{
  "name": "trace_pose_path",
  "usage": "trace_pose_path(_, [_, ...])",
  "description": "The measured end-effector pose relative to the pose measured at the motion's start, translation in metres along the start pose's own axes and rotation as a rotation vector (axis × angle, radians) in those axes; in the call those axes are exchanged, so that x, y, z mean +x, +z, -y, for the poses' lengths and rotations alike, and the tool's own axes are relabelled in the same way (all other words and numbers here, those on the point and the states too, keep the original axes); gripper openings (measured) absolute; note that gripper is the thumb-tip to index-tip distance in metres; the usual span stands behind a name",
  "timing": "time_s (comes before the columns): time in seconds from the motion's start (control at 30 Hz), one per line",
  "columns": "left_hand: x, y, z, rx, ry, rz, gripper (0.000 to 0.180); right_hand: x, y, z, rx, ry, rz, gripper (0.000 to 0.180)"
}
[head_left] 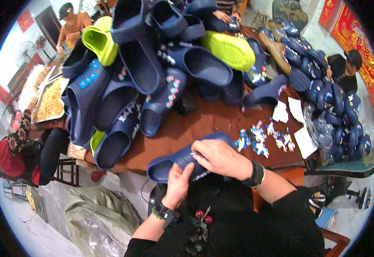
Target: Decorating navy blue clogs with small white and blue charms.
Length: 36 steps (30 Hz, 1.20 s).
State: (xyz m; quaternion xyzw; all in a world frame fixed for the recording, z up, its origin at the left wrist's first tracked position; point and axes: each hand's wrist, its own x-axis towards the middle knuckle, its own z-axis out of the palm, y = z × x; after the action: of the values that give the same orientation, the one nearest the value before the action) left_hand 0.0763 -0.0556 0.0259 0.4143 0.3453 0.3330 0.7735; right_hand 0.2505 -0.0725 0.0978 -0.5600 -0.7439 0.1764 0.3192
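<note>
A navy blue foam clog (176, 157) lies at the near edge of the brown table, its heel opening toward the left. My left hand (177, 185) grips its near side, thumb and fingers closed on the rim. Over the clog's upper, my right hand (223, 159) is bent with its fingertips pinched together. A small whitish bit shows at those fingertips, too small to name. Some white decoration runs along the clog's near side, partly covered by my hands. Just right of the clog lies a scatter of small blue and white charms (255, 139).
A tall heap of navy clogs (142, 70), with a few lime green clogs (230, 51), covers the table's far side. White paper pieces (305, 142) lie right of the charms. More decorated clogs (339, 103) are piled at right. Other people (73, 25) sit around, and a large sack (99, 214) stands at lower left.
</note>
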Motion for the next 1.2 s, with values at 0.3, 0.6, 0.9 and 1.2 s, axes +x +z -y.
trace_pose_path(0.3, [-0.002,0.002,-0.004,-0.021,0.014,0.013,0.028,-0.003,0.011,-0.014,0.052,0.142,-0.102,0.015])
trace_pose_path(0.6, [0.002,0.003,0.000,-0.056,0.026,-0.015,0.027,0.005,0.001,-0.028,0.054,0.245,0.128,0.017])
trace_pose_path(0.9, [0.000,0.010,-0.001,0.104,0.065,0.047,0.025,0.000,-0.016,-0.039,0.154,0.250,0.266,0.018])
trace_pose_path(1.2, [0.000,0.018,0.001,0.246,0.142,0.075,0.025,-0.006,-0.030,-0.051,0.241,0.134,0.344,0.020])
